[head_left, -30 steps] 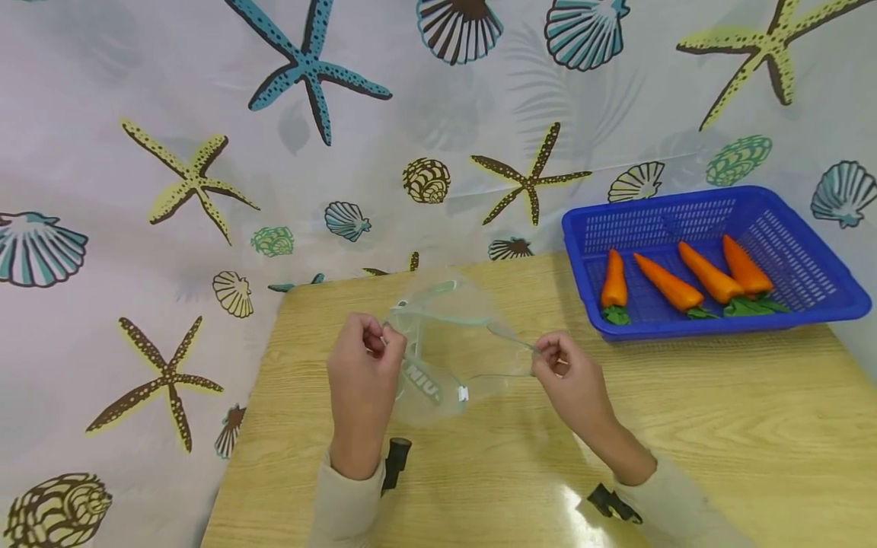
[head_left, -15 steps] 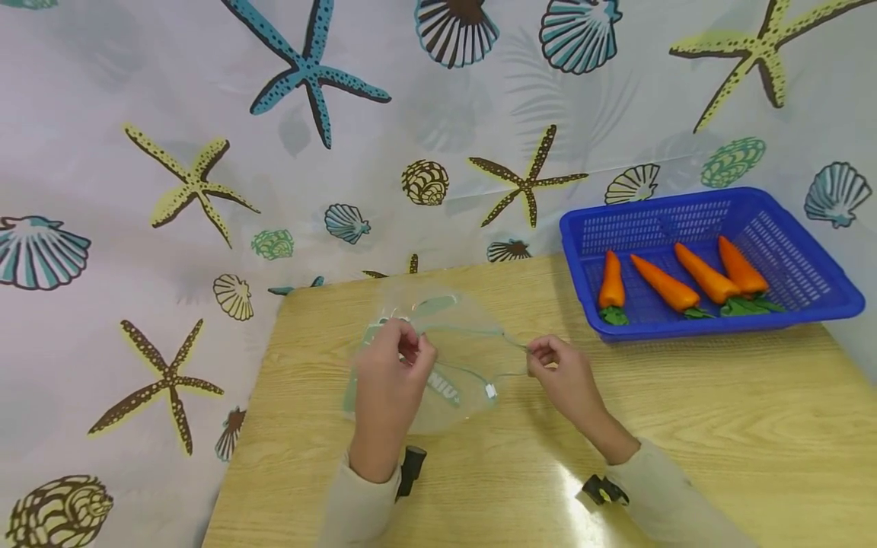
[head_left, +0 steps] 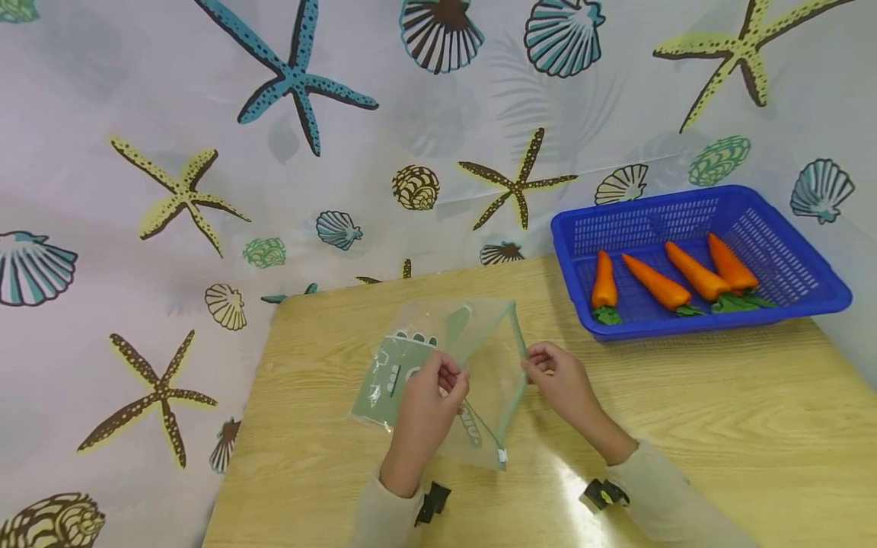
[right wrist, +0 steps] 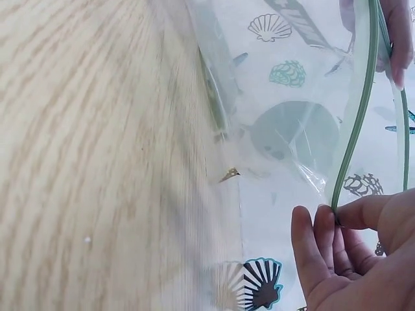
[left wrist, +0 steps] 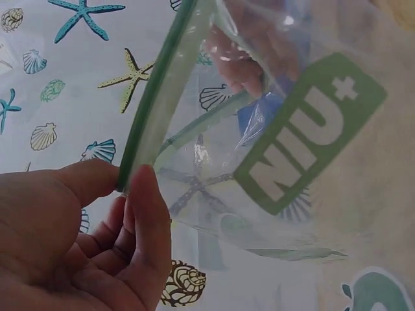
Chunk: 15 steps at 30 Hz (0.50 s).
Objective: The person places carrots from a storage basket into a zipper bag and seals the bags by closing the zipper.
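Note:
A clear zip bag with green prints and a green zip edge hangs between both hands, its mouth spread apart. My left hand pinches one lip of the mouth; in the left wrist view thumb and forefinger hold the green strip beside a "NIU+" label. With thumb and fingertips my right hand pinches the opposite lip, as the right wrist view also shows at the green zip strip. A white slider sits at the near end of the zip. The bag's green printed panel lies towards the left.
A blue plastic basket stands at the back right of the wooden table. Several orange carrots with green tops, such as one carrot, lie in it. A cloth printed with shells and starfish hangs behind and at the left.
My left hand has moved right and nearer, keeping hold of the bag. The mouth now faces right, its zip edge spread taller, and the green panel shows more. My right hand has barely moved.

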Available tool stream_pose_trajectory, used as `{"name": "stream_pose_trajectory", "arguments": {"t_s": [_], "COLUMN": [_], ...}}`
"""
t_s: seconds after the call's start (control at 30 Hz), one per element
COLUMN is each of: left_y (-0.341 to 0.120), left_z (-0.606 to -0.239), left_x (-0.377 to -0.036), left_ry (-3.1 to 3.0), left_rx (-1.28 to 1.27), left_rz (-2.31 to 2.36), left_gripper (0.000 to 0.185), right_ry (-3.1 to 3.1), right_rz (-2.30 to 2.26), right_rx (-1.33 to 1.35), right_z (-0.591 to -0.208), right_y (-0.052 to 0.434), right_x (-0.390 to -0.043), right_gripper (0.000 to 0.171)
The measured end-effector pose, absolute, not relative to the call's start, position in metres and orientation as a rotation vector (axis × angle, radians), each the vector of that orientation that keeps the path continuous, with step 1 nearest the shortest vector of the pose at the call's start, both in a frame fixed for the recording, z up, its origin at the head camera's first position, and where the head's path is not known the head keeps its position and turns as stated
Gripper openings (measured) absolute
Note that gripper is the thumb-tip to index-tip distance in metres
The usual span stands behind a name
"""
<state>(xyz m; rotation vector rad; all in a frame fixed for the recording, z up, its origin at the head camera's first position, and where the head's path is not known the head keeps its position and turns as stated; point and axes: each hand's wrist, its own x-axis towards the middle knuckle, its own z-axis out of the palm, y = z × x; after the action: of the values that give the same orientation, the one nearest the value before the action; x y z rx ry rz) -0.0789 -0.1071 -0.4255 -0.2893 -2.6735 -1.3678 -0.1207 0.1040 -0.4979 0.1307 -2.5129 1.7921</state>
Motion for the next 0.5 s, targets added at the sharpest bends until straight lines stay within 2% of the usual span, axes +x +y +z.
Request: {"name": "stream_pose_trajectory", "arguments": {"t_s": [0.23, 0.5], "left_y": [-0.110, -0.110], "left_z": [-0.428, -0.406], "left_x": [-0.074, -0.069], "left_ry": [-2.520, -2.317], "left_rx": [-0.193, -0.260], "left_rz": [-1.745, -1.808], "left_gripper": [0.013, 0.012], "right_ry": [-2.562, -2.598], "right_rz": [1.747, 1.694], "right_rx": [0.111, 0.081], "right_z": [-0.508, -0.519], "right_y": [0.111, 0.117], "right_x": [-0.127, -0.132], "right_gripper": [0.014, 0.012]}}
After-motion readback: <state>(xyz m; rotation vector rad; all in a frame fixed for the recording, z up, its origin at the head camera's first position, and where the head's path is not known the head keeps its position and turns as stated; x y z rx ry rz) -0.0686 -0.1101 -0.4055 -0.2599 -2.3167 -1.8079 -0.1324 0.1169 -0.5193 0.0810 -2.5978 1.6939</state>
